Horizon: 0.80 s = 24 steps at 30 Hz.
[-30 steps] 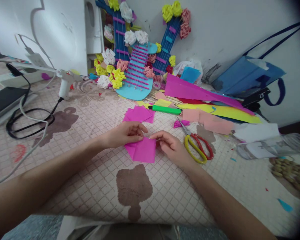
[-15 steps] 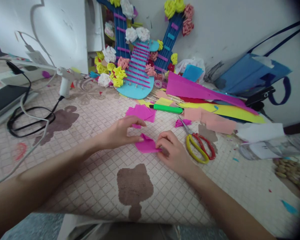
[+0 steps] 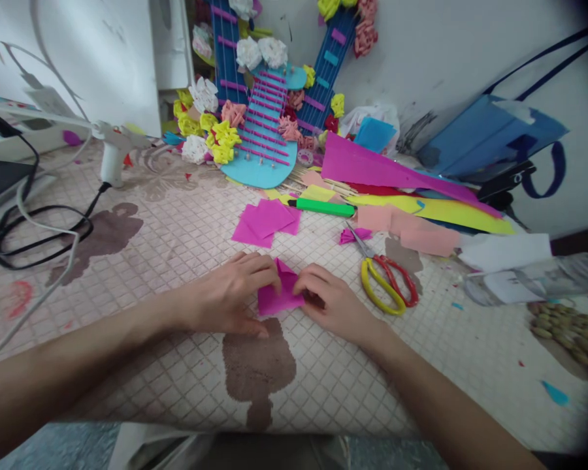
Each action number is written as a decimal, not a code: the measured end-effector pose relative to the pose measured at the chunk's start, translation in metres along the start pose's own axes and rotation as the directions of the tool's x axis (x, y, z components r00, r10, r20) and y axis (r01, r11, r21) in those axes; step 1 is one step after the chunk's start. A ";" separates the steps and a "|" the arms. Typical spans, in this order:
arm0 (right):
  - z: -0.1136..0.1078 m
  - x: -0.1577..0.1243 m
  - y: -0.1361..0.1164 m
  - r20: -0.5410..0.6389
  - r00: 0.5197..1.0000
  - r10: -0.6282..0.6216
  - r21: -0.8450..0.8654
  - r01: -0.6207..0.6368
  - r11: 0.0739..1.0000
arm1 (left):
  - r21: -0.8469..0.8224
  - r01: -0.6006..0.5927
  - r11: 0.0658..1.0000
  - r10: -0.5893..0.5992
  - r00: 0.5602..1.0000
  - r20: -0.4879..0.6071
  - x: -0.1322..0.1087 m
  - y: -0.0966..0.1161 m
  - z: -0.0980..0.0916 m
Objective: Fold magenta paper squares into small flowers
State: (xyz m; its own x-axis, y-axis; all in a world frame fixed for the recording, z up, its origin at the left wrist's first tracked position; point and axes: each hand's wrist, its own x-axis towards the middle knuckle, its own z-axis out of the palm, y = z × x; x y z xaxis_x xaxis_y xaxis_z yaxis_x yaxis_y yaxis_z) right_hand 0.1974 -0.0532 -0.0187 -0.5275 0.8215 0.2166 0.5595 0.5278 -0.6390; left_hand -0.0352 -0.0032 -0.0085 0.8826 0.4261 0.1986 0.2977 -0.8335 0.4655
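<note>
A small folded magenta paper piece (image 3: 280,294) lies on the checked tablecloth in front of me. My left hand (image 3: 230,297) presses on its left side, fingers curled over the edge. My right hand (image 3: 330,303) pinches its right side. A stack of magenta paper squares (image 3: 265,220) lies just beyond, apart from both hands. Scissors with yellow and red handles (image 3: 386,281) rest to the right of my right hand.
A green marker (image 3: 323,207), large magenta, yellow and pink sheets (image 3: 396,196) and a blue craft piece with paper flowers (image 3: 259,124) fill the back. A glue gun (image 3: 112,153) with black cables (image 3: 34,235) stands at left. A blue bag (image 3: 490,140) leans at right.
The magenta paper went from a flat square to a smaller folded shape. Both hands drew closer together and slightly toward me around it.
</note>
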 end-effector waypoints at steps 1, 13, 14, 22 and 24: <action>0.000 0.000 0.000 -0.025 1.000 0.008 0.007 -0.008 1.000 | 0.006 0.006 1.000 -0.006 1.000 -0.008 0.000 0.000 0.000; -0.011 0.000 0.002 0.156 0.988 -0.011 0.070 0.000 0.998 | -0.145 -0.012 0.989 0.013 1.000 0.003 0.001 -0.011 0.000; -0.012 0.000 0.002 0.160 0.987 -0.014 0.085 0.000 0.996 | -0.168 -0.001 0.986 0.003 1.000 0.016 0.001 -0.011 -0.001; -0.014 0.001 0.004 0.142 0.989 0.029 0.161 -0.052 0.986 | -0.276 0.061 0.959 -0.047 0.997 0.058 0.001 -0.016 -0.004; -0.015 0.001 0.005 0.151 0.987 0.060 0.192 -0.089 0.977 | -0.277 0.071 0.958 -0.060 0.997 0.049 0.002 -0.016 -0.004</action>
State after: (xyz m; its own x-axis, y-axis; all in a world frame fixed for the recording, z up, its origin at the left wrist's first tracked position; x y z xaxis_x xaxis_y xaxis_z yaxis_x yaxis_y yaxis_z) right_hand 0.2091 -0.0465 -0.0111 -0.5832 0.8098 0.0643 0.4707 0.4015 -0.7857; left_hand -0.0396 0.0118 -0.0122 0.8797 0.4579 0.1279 0.2477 -0.6710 0.6989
